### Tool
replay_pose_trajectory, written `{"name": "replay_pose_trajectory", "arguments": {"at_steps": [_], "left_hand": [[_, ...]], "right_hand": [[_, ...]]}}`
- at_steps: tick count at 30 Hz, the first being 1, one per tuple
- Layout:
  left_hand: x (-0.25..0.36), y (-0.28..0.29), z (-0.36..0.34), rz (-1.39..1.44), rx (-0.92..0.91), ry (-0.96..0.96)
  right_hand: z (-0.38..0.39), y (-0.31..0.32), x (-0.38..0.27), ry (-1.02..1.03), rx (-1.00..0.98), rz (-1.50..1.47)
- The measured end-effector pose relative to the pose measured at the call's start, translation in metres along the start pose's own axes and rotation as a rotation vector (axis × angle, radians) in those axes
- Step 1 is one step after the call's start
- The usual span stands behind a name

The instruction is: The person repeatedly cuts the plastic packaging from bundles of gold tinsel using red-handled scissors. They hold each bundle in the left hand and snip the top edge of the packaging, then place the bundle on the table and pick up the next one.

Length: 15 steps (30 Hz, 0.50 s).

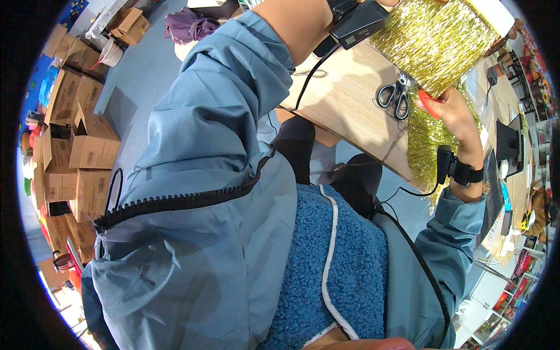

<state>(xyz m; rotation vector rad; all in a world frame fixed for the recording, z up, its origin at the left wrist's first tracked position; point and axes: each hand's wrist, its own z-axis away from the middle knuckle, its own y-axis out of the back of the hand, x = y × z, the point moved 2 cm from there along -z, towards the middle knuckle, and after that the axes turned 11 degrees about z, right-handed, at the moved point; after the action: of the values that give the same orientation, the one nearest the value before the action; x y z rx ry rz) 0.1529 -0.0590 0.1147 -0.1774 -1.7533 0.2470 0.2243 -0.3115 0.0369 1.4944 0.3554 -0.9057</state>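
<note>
A sheet of gold tinsel fringe (437, 41) hangs over the far right part of the table, with a pale strip along its upper right edge. My right hand (455, 114) is closed around red-handled scissors (430, 105) at the sheet's lower edge; their blades are hidden. More gold fringe (426, 143) drapes over the table edge below that hand. My left arm reaches up to the top edge of the view, and only a bit of my left hand (386, 2) shows by the fringe's upper left corner. Its fingers are mostly out of view. Dark-handled scissors (395, 97) lie on the table left of my right hand.
The wooden table (344, 87) carries a small loop of cord (312, 73). Cables run from black devices on both my wrists. Cardboard boxes (93, 140) are stacked at the left beside a white bucket (109, 53). A black monitor (509, 146) stands at the right.
</note>
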Motion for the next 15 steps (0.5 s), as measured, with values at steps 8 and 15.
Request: {"name": "replay_pose_trajectory", "arguments": {"at_steps": [8, 15], "left_hand": [[-0.002, -0.002, -0.002, 0.14, -0.088, 0.028], [-0.005, -0.002, -0.003, 0.223, -0.113, 0.044]], "right_hand": [[0.0, 0.0, 0.007, 0.001, 0.043, -0.028], [0.011, 0.004, 0.0, -0.109, -0.038, 0.144]]}}
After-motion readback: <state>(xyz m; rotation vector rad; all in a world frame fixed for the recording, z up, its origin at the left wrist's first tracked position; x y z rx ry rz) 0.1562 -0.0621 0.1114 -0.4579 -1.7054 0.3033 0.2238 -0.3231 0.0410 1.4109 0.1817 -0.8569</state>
